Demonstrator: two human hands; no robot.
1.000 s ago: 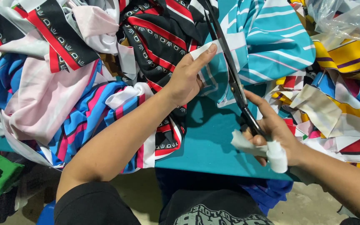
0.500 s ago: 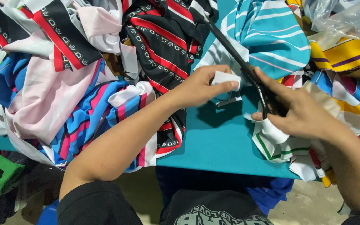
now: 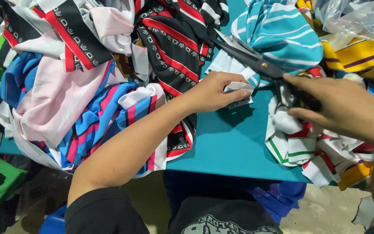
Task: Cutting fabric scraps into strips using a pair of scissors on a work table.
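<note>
Scissors (image 3: 256,63), dark-bladed with a brass pivot screw, lie slantwise over the teal tabletop (image 3: 234,143), long axis running from upper left to lower right; the tips point up-left toward the black-and-red patterned cloth (image 3: 169,47) and the handles sit at the lower right inside the right hand (image 3: 338,106). That hand is curled around the handles with its fingers reaching leftward; how far the blades stand apart cannot be told. The left hand (image 3: 215,91) is closed in a pinch on a small white fabric piece (image 3: 239,89), held just under the blades and above the bare tabletop. Heaps of striped cloth crowd both sides: pink, blue and white strips (image 3: 87,112) at left, a teal striped bundle (image 3: 278,34) above, white scraps with red and green stripes (image 3: 295,147) under the right hand. A clear plastic bag (image 3: 356,21) sits at the upper right corner; its contents cannot be made out. Compared with 0.5 s ago, both hands and the scissors sit in nearly the same place.
</note>
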